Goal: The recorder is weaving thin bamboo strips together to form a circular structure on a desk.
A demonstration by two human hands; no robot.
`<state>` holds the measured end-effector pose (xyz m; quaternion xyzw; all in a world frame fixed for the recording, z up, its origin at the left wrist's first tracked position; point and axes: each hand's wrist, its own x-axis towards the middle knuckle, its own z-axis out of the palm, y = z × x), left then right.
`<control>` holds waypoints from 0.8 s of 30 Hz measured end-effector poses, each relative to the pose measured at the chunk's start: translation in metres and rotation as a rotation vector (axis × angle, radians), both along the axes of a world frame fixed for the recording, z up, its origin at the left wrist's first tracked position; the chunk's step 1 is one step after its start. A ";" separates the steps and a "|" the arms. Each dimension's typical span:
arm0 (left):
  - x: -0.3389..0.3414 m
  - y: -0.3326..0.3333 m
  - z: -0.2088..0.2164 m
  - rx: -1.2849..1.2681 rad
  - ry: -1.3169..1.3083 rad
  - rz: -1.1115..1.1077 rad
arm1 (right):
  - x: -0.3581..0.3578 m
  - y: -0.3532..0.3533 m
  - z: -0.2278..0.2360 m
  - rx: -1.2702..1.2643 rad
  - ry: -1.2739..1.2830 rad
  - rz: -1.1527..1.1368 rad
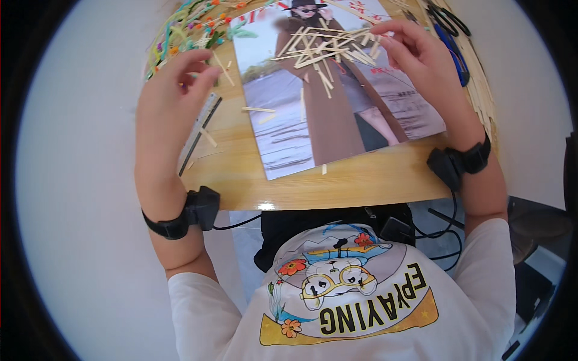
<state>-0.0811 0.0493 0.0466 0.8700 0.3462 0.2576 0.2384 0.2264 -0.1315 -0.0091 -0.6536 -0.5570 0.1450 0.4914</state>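
A loose pile of thin pale wooden strips lies crisscrossed on a magazine whose cover shows a figure in a long brown coat. At the pile's right end is my right hand, its thumb and forefinger pinched together; whatever they hold is too small to make out. My left hand hovers left of the magazine, fingers curled and the thumb apart from the forefinger, with nothing visible between them. Close to its fingertips lies a thin strip. Below the left hand rests a ruler with a short strip across it.
Colourful craft pieces heap up at the table's far left. Along the right edge lie a blue-handled cutter, black-handled scissors and a bundle of long wooden strips. Black cables hang below the wooden table.
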 end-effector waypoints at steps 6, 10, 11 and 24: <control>0.074 -0.012 -0.034 0.051 0.097 -0.193 | 0.022 0.007 -0.008 -0.225 -0.302 -0.080; 0.091 -0.016 -0.058 0.046 0.076 -0.286 | 0.014 0.004 -0.020 -0.157 -0.380 0.039; 0.092 -0.016 -0.062 0.058 0.070 -0.288 | 0.012 0.005 -0.021 -0.195 -0.369 0.041; 0.088 -0.002 -0.081 0.021 -0.005 -0.253 | 0.006 -0.016 0.018 -0.436 -0.345 -0.188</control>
